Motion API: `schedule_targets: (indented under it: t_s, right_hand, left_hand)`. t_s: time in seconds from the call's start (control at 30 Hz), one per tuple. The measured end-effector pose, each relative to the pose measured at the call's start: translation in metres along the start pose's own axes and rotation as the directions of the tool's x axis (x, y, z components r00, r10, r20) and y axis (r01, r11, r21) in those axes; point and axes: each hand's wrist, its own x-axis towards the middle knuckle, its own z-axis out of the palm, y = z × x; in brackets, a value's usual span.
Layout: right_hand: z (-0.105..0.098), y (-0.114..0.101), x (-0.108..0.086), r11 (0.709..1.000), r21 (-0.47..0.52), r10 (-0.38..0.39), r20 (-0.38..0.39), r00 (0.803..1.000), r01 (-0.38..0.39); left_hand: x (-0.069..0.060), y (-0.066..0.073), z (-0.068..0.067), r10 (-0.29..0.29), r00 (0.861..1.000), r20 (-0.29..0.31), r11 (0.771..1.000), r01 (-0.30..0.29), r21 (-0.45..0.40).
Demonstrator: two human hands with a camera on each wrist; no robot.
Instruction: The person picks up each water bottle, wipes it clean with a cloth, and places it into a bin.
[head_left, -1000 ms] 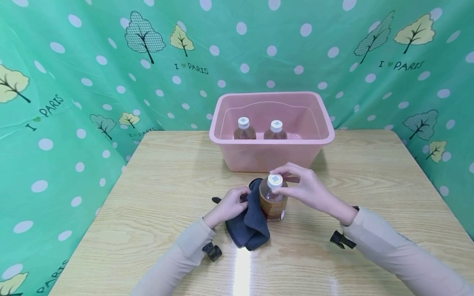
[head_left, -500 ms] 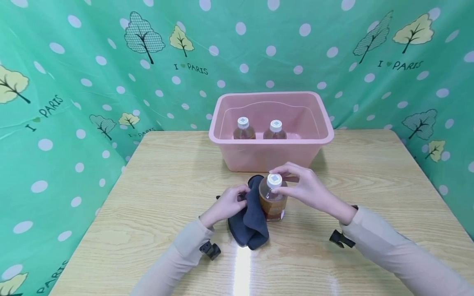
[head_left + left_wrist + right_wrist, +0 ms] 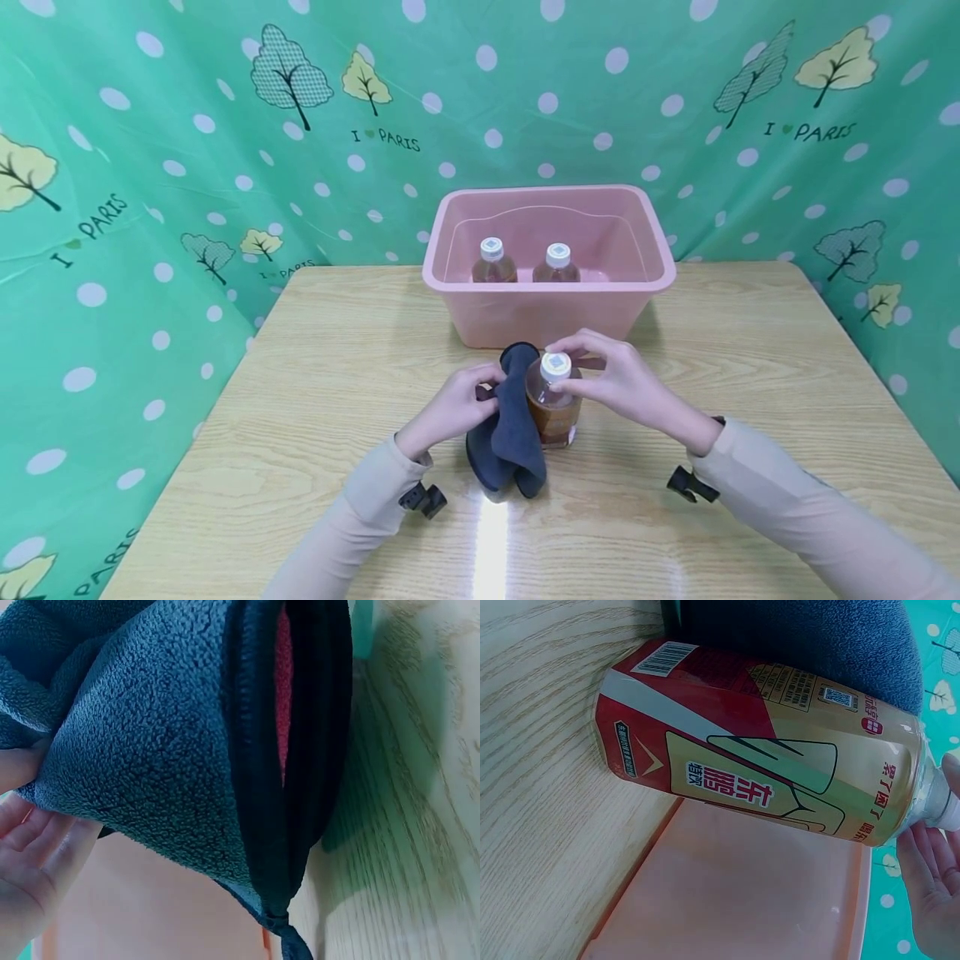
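Note:
A drink bottle [image 3: 552, 423] with a red and gold label stands upright on the table, in front of the pink bin. My right hand [image 3: 626, 379] pinches its white cap [image 3: 556, 366] between thumb and fingers. Against the bottle's left side lies a dark blue-grey towel [image 3: 517, 429], which my left hand [image 3: 459, 402] pinches. In the left wrist view the towel [image 3: 157, 735] hangs folded, with a dark edging and a strip of pink showing inside. The right wrist view has the bottle [image 3: 757, 750] up close, with the towel touching its far side.
Behind the bottle stands a pink bin [image 3: 547, 317] on the wooden table [image 3: 315, 367]. Inside it are two more white-capped bottles, the left bottle [image 3: 495, 268] and the right bottle [image 3: 557, 271]. A patterned green curtain [image 3: 480, 100] hangs at the back and sides.
My left hand has moved slightly up and away along the bottle's side, drawing the towel with it. The bottle and my right hand stay in place.

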Motion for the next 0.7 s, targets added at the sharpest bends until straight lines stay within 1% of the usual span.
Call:
schedule_targets:
  t_s: [0.13, 0.3, 0.6, 0.7]
  right_hand:
    - [0.0, 0.0, 0.0, 1.0, 0.004, 0.001, 0.0, 1.0, -0.001]
    - [0.0, 0.0, 0.0, 1.0, 0.005, 0.008, -0.002, 1.0, -0.008]
    - [0.001, 0.001, -0.001, 1.0, 0.001, 0.001, -0.012, 1.0, -0.001]
    - [0.001, 0.002, -0.001, 1.0, 0.002, -0.006, -0.011, 1.0, 0.006]
  left_hand:
    - [0.001, -0.001, 0.001, 0.01, 1.0, 0.0, 1.0, -0.01, 0.009]
    - [0.0, -0.005, 0.004, 0.013, 1.0, 0.009, 1.0, -0.014, 0.022]
    - [0.0, -0.02, 0.013, 0.008, 0.999, 0.033, 1.0, -0.008, 0.002]
    - [0.0, -0.026, 0.016, -0.004, 0.999, 0.047, 1.0, 0.004, 0.002]
